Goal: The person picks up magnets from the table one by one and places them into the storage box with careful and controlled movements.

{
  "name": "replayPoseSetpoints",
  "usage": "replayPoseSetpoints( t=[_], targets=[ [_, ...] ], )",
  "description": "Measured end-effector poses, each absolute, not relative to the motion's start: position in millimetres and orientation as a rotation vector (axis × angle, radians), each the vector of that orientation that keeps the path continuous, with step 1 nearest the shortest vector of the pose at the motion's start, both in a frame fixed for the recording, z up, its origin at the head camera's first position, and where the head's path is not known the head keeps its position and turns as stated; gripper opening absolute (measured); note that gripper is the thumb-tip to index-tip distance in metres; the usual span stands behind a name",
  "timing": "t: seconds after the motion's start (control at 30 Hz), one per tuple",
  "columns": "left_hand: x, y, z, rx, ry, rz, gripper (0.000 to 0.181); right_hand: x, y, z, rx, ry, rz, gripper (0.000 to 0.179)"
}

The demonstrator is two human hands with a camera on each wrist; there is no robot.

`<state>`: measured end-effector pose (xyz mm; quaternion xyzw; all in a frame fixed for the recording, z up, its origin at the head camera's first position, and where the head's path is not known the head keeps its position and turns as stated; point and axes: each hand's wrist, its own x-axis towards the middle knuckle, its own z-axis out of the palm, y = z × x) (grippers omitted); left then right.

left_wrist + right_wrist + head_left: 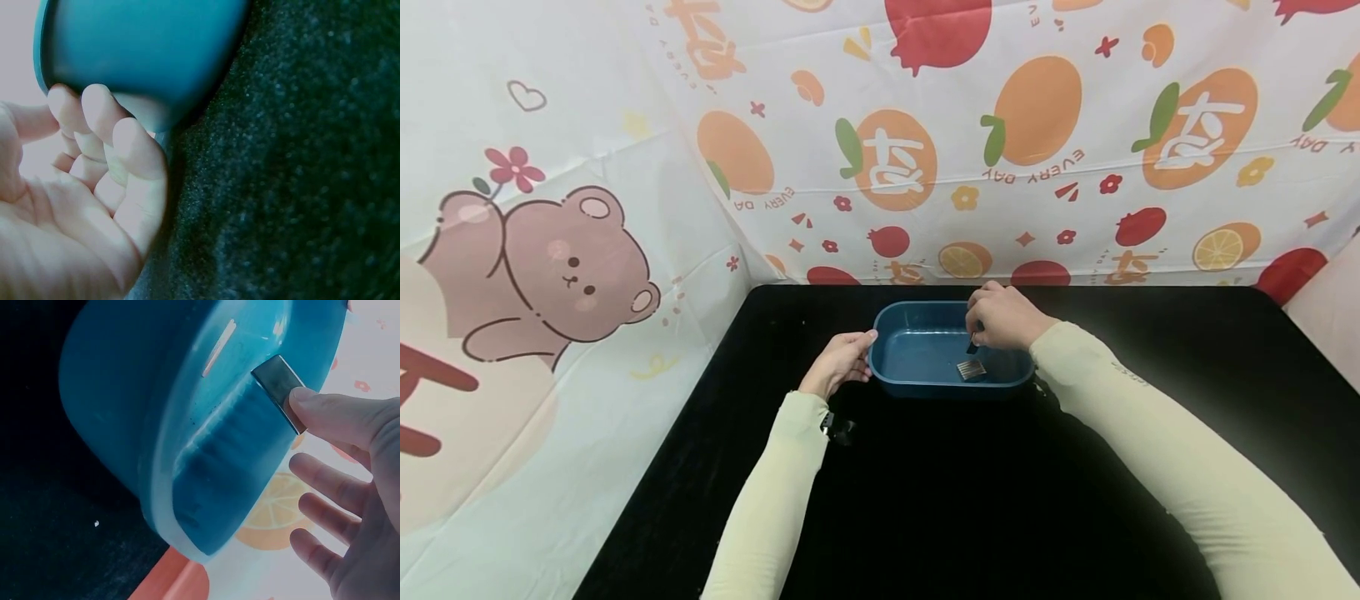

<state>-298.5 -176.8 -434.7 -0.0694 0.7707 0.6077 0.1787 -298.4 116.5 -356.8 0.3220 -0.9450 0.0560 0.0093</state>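
Observation:
A blue oval basin (pixel 910 350) stands on the black table. My left hand (pixel 842 362) holds its left end, thumb at the rim and fingers curled against the outer wall; the left wrist view has these fingertips (pixel 100 103) close up beside the basin (pixel 144 50). Over the right half of the basin, my right hand (pixel 1006 317) pinches a small dark rectangular piece with shiny edges (pixel 279 394) between thumb and forefinger. Its other fingers (pixel 331 512) are spread apart. Below, a small silvery block with fine stripes (pixel 971 370) lies on the basin floor, toward the near wall.
Behind the black tabletop (pixel 970 492) hangs a white cloth (pixel 820 167) printed with fruit. Another cloth with a pink bear (pixel 576 267) covers the left side. A tiny white speck (pixel 96 523) lies on the table in the right wrist view.

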Motion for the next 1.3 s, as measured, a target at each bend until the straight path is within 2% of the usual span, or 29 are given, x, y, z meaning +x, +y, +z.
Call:
replayPoseSetpoints(
  t=[0.3, 0.53, 0.73, 1.03, 1.3],
  targets=[
    [-298.3, -178.3, -435.0, -0.201, 2.181, 1.72, 0.035, -302.2, 117.0, -358.9, 1.006, -2.94, 0.18, 0.005],
    [-299.0, -177.6, -432.1, -0.182, 2.175, 1.702, 0.036, -302.3, 136.7, -352.5, 0.945, -2.945, 0.331, 0.009],
    [-298.9, -177.2, -431.0, -0.179, 2.176, 1.69, 0.037, -299.1, 167.6, -343.6, 0.789, -2.898, 0.598, 0.024],
    [-299.8, -178.6, -431.4, -0.196, 2.195, 1.672, 0.039, -275.2, 208.7, -338.7, 0.507, -2.86, 0.947, 0.045],
    [-298.3, -177.4, -430.2, -0.204, 2.219, 1.651, 0.038, -247.4, 229.8, -353.3, 0.519, -2.787, 0.863, 0.044]
  ],
)
